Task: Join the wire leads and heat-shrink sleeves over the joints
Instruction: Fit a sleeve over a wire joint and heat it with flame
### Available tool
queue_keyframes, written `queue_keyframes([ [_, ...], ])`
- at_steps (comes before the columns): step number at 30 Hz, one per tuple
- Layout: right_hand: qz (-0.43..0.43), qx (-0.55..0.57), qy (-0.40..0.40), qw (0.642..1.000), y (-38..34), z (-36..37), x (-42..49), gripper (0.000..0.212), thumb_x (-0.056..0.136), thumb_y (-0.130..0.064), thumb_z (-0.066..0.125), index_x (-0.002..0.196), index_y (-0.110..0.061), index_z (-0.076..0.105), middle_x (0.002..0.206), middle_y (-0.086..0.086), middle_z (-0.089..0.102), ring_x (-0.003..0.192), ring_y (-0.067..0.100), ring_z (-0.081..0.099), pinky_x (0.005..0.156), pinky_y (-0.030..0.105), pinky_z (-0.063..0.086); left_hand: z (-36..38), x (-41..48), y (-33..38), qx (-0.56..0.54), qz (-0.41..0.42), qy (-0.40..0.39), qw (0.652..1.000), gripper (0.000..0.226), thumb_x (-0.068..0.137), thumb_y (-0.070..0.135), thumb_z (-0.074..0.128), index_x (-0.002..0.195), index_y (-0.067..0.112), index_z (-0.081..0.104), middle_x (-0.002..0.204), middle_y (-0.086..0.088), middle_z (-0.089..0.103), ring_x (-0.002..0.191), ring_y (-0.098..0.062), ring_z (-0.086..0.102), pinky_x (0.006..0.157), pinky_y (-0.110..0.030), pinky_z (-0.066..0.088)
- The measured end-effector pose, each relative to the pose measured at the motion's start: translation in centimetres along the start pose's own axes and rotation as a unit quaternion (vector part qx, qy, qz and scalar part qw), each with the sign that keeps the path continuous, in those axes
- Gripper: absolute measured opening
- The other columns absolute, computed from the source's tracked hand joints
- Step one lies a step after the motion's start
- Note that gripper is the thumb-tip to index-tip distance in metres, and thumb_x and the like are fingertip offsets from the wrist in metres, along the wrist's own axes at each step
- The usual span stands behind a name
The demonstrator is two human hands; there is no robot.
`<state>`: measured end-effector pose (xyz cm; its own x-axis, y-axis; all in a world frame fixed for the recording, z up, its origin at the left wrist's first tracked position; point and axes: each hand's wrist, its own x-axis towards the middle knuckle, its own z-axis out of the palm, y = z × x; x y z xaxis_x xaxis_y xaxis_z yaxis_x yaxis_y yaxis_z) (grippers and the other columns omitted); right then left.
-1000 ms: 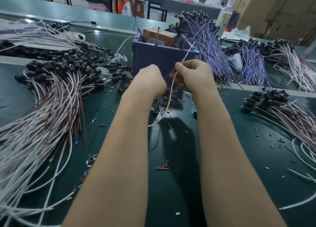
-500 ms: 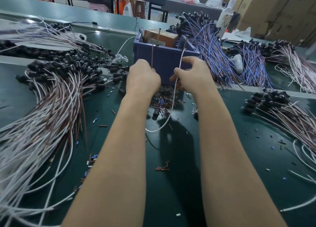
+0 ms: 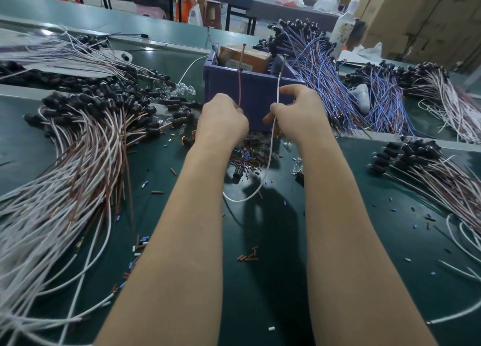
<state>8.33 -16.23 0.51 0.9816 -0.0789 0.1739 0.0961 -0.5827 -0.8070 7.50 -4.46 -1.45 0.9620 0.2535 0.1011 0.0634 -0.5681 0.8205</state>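
Two bare hands work in front of the purple bin point(image 3: 255, 93), which stands on a dark green tabletop point(image 3: 260, 306).

- Largest heap: bundle of white and brown leads point(image 3: 65, 176) with black caps, fanned out left of the bin.
- Bundle of blue leads point(image 3: 320, 80), just right of the bin and leaning against its right wall.
- Smaller capped bundle point(image 3: 429, 168), farther right of the bin and nearer the person.
- Cardboard box point(image 3: 244, 56) sits inside the bin.
- Left hand point(image 3: 221, 121): fingers curled, clamped on the lower end of a brown wire point(image 3: 240, 85). The wire stands nearly upright in front of the bin's face, its tip above the rim.
- Right hand point(image 3: 299, 114): thumb and forefinger pinch a white wire point(image 3: 269, 158). Its upper end rises in front of the bin's right corner. Its lower part hangs down and curves left in a loop over the tabletop, below the bin.
- The two hands are near each other but apart. Whether the wires meet below the hands cannot be told.
- Loose sleeves point(image 3: 247, 158), brown and blue, lie piled at the foot of the bin, under the hands.
- Small brown sleeve cluster point(image 3: 248, 257) lies well in front of the bin, between the forearms.
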Motion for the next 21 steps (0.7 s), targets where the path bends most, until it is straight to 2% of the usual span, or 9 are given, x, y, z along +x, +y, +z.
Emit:
queue_keyframes([
  [4,0.007,0.003,0.011,1.000,0.11,-0.04,0.11,0.043,0.083,-0.003,0.050,0.125,-0.013,0.051,0.084,0.004,0.072,0.078,0.018,0.064,0.087,0.044,0.053,-0.03,-0.03,0.09,0.007,0.004,-0.003,1.000,0.026,0.096,0.016,0.044,0.107,0.003,0.064,0.103,-0.015,0.069,0.105,-0.027,0.061,0.095,-0.038,0.048],
  [7,0.008,0.005,0.019,1.000,0.17,-0.14,0.20,0.039,0.083,-0.005,0.048,0.120,-0.011,0.054,0.067,-0.001,0.068,0.069,0.015,0.061,0.085,0.042,0.054,0.00,0.05,0.05,0.011,0.002,-0.004,1.000,0.027,0.096,0.017,0.044,0.109,0.004,0.064,0.104,-0.015,0.069,0.106,-0.028,0.061,0.095,-0.038,0.048],
  [9,0.009,0.007,0.029,1.000,0.16,-0.23,0.26,0.040,0.082,-0.006,0.048,0.121,-0.010,0.054,0.064,-0.001,0.066,0.071,0.017,0.062,0.085,0.042,0.055,0.06,0.12,-0.01,0.010,0.000,-0.005,1.000,0.027,0.096,0.018,0.044,0.109,0.004,0.064,0.105,-0.016,0.069,0.107,-0.028,0.061,0.096,-0.039,0.048],
  [11,0.007,0.008,0.036,0.999,0.13,-0.24,0.24,0.043,0.082,-0.005,0.049,0.124,-0.009,0.053,0.071,0.001,0.068,0.079,0.020,0.065,0.086,0.041,0.054,0.09,0.15,-0.02,0.009,0.000,-0.005,1.000,0.027,0.096,0.017,0.044,0.108,0.004,0.064,0.104,-0.016,0.069,0.107,-0.027,0.061,0.096,-0.039,0.048],
  [12,0.003,0.009,0.034,0.999,0.16,-0.18,0.17,0.043,0.083,-0.004,0.049,0.126,-0.009,0.052,0.075,0.003,0.069,0.076,0.018,0.065,0.085,0.039,0.054,0.10,0.14,-0.04,0.009,0.000,-0.005,1.000,0.026,0.096,0.017,0.044,0.108,0.004,0.064,0.104,-0.016,0.069,0.106,-0.027,0.061,0.096,-0.039,0.048],
  [15,-0.017,0.005,0.023,1.000,0.21,0.05,-0.04,0.039,0.088,-0.005,0.048,0.126,-0.011,0.052,0.085,0.005,0.070,0.054,0.002,0.056,0.073,0.030,0.053,0.11,0.14,-0.10,0.007,0.003,-0.006,1.000,0.026,0.096,0.017,0.044,0.108,0.003,0.064,0.103,-0.016,0.069,0.105,-0.028,0.061,0.095,-0.039,0.048],
  [18,-0.029,-0.002,0.023,0.999,0.34,0.18,0.04,0.039,0.089,-0.005,0.047,0.127,-0.012,0.052,0.096,0.009,0.071,0.044,-0.004,0.052,0.070,0.026,0.053,0.07,0.12,-0.09,0.013,0.008,-0.008,1.000,0.026,0.096,0.017,0.044,0.108,0.003,0.063,0.103,-0.016,0.069,0.105,-0.028,0.061,0.095,-0.039,0.048],
  [21,-0.025,0.004,0.022,0.999,0.34,0.16,-0.02,0.039,0.090,-0.005,0.047,0.128,-0.012,0.051,0.097,0.010,0.070,0.050,-0.001,0.054,0.074,0.029,0.055,0.10,0.14,-0.06,0.017,0.014,-0.006,1.000,0.027,0.096,0.016,0.044,0.109,0.002,0.063,0.104,-0.016,0.069,0.105,-0.027,0.061,0.095,-0.038,0.048],
])
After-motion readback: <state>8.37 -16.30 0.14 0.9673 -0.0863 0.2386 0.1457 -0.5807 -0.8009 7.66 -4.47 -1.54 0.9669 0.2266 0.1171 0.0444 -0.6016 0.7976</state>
